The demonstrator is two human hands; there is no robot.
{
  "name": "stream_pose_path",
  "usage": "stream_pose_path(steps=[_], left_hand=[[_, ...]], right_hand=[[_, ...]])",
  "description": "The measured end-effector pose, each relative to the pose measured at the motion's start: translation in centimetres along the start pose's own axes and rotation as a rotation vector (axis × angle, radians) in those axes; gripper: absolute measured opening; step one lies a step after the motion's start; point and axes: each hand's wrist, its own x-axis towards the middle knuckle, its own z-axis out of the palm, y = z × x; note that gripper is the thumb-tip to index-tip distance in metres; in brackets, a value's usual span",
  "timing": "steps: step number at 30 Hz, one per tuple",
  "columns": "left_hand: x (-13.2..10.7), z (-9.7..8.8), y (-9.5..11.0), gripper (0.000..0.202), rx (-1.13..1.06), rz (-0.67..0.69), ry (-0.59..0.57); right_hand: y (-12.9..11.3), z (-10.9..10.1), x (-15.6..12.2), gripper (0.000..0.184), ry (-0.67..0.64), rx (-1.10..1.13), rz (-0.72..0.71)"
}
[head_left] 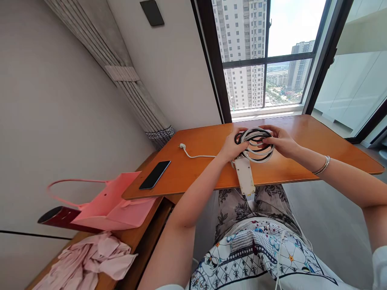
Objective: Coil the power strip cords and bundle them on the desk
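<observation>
A coil of black and white cables [256, 155] is held between my two hands above the wooden table [202, 173]. My left hand [234, 145] grips the coil's left side, thumb in front and fingers behind. On the opposite side, my right hand [279, 140] is closed on the coil with its fingertips reaching inside the loops. Below the coil, a white power strip [245, 177] juts over the table's near edge. A white cord ending in a plug [182, 146] runs across the tabletop to the left. Where the cord joins is hidden behind my left hand.
A phone [155, 175] lies on the table's left part. Lower left, a pink bag [111, 205], a dark red cylinder [66, 217] and crumpled pink cloth [96, 257] rest on a wooden cabinet. The window [266, 64] stands behind the table.
</observation>
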Motion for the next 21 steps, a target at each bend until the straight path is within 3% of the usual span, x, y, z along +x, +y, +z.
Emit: stream_pose_path(steps=[5, 11, 21], left_hand=[[-0.2, 0.2, -0.3, 0.046, -0.184, 0.011, 0.015], [-1.0, 0.6, 1.1, 0.039, -0.402, -0.270, -0.053], [-1.8, 1.5, 1.2, 0.038, -0.517, -0.413, -0.161]], right_hand=[[0.2, -0.4, 0.0, 0.065, -0.058, 0.021, 0.047], [0.0, -0.7, -0.5, 0.070, -0.122, -0.010, 0.005], [-2.1, -2.2, 0.1, 0.057, -0.467, -0.340, -0.119]])
